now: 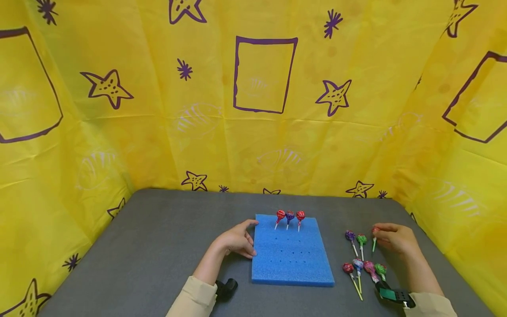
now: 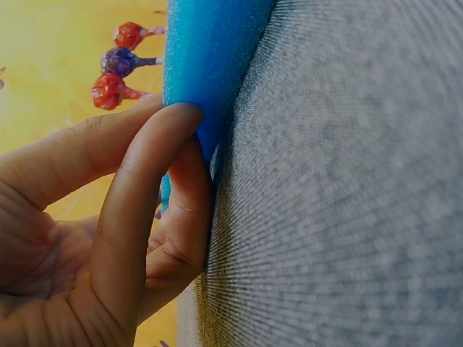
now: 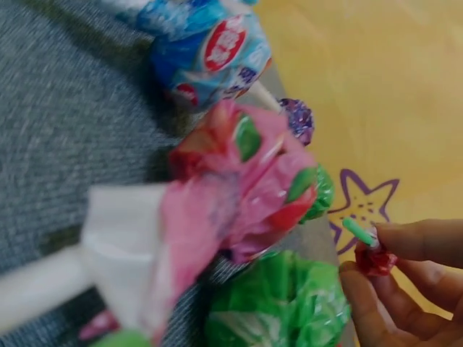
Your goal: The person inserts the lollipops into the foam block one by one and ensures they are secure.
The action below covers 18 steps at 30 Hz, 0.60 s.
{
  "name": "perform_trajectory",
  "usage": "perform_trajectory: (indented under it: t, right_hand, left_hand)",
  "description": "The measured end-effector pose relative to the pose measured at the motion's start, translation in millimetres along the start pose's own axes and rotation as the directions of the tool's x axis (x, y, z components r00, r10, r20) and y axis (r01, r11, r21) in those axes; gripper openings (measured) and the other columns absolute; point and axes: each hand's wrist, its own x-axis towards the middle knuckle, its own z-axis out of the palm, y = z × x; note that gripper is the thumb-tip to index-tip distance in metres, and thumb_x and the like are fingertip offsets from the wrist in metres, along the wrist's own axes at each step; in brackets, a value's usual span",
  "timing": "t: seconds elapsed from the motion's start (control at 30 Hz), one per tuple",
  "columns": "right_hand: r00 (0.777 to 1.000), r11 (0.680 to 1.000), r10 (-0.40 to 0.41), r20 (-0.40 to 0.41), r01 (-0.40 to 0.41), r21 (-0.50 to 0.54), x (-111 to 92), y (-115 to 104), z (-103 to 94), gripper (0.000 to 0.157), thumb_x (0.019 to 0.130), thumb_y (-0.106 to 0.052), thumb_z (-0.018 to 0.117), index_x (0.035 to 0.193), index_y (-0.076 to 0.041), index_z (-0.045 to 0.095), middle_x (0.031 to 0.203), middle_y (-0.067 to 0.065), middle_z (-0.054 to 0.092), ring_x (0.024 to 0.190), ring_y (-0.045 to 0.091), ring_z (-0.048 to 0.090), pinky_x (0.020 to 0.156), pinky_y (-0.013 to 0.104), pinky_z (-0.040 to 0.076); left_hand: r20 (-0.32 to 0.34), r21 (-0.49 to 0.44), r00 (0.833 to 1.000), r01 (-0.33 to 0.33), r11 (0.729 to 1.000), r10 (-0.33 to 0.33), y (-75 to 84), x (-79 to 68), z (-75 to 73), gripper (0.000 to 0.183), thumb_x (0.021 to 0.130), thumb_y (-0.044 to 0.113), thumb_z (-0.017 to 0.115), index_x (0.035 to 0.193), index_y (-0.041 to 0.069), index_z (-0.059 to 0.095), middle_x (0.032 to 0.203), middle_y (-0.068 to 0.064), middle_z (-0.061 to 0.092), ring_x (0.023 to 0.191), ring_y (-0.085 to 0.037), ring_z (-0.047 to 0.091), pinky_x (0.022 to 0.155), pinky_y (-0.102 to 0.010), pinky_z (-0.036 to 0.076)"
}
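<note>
A blue foam board (image 1: 291, 273) with rows of small holes lies on the table. Along its far edge stand a red lollipop (image 1: 280, 214), a purple lollipop (image 1: 290, 215) and another red lollipop (image 1: 300, 215), sticks down. At the board's left edge, my left hand (image 1: 236, 237) touches the foam side with its fingertips, seen closer in the left wrist view. Right of the loose lollipops, my right hand (image 1: 398, 240) pinches a red lollipop (image 3: 376, 262) with a green stick by its head end. In the head view that stick points down toward the table.
Several loose lollipops lie right of the board: purple (image 1: 350, 235) and green (image 1: 361, 239) farther back; red (image 1: 347, 267), blue (image 1: 358, 264), pink (image 1: 370, 267) and green (image 1: 380, 269) nearer. Yellow patterned cloth (image 1: 261, 145) surrounds the grey table (image 1: 166, 246).
</note>
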Motion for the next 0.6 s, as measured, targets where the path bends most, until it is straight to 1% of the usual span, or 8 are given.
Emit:
perform_trajectory:
  t: [0.1,0.17,0.33,0.5,0.6]
  right_hand:
    - [1.0,1.0,-0.023,-0.018,0.022,-0.014,0,-3,-0.4,0.037,0.094,-0.013,0.064,0.121,0.012,0.062,0.078,-0.022,0.067,0.072,-0.002,0.068,0.07,0.021,0.063]
    - [0.999,0.999,-0.036,-0.03,0.036,-0.022,-1,-5,-0.5,0.043,0.094,-0.016,0.065,0.125,0.013,0.059,0.079,-0.024,0.066,0.073,-0.004,0.068,0.071,0.02,0.062]
    - [0.997,0.996,-0.058,-0.046,0.055,-0.064,-5,-12,2.3,0.05,0.095,-0.023,0.065,0.13,0.012,0.056,0.081,-0.027,0.065,0.076,-0.008,0.066,0.072,0.015,0.06]
    - [0.994,0.992,-0.077,-0.073,0.069,-0.109,-7,-17,5.4,0.053,0.095,-0.028,0.065,0.132,0.01,0.055,0.082,-0.03,0.063,0.077,-0.011,0.064,0.071,0.009,0.057]
    - [0.991,0.992,-0.094,-0.096,0.085,-0.095,-7,-22,8.0,0.051,0.094,-0.028,0.066,0.131,0.007,0.058,0.081,-0.032,0.062,0.077,-0.012,0.063,0.071,0.008,0.056]
  left_hand:
    - [-0.001,-0.006,1.0,-0.003,1.0,0.003,-0.5,0.1,-0.2,0.091,0.075,-0.014,0.073,0.152,0.013,0.032,0.086,-0.011,0.054,0.065,-0.019,0.065,0.062,-0.033,0.064]
    - [-0.001,-0.009,1.0,-0.005,1.0,0.005,-0.4,0.2,-0.4,0.091,0.075,-0.014,0.073,0.152,0.013,0.032,0.085,-0.011,0.053,0.064,-0.019,0.065,0.062,-0.033,0.064]
    - [0.004,-0.014,1.0,-0.007,1.0,0.007,0.1,-0.1,-0.8,0.091,0.075,-0.015,0.073,0.152,0.012,0.032,0.085,-0.011,0.053,0.064,-0.019,0.065,0.062,-0.033,0.064]
    - [0.009,-0.016,1.0,-0.009,1.0,0.009,0.4,-0.5,-0.8,0.091,0.075,-0.015,0.072,0.152,0.012,0.032,0.086,-0.011,0.053,0.064,-0.019,0.066,0.062,-0.033,0.064]
    - [0.009,-0.016,1.0,-0.007,1.0,0.008,0.2,-0.6,-1.0,0.091,0.075,-0.015,0.072,0.152,0.012,0.032,0.086,-0.011,0.053,0.064,-0.019,0.066,0.062,-0.033,0.064]
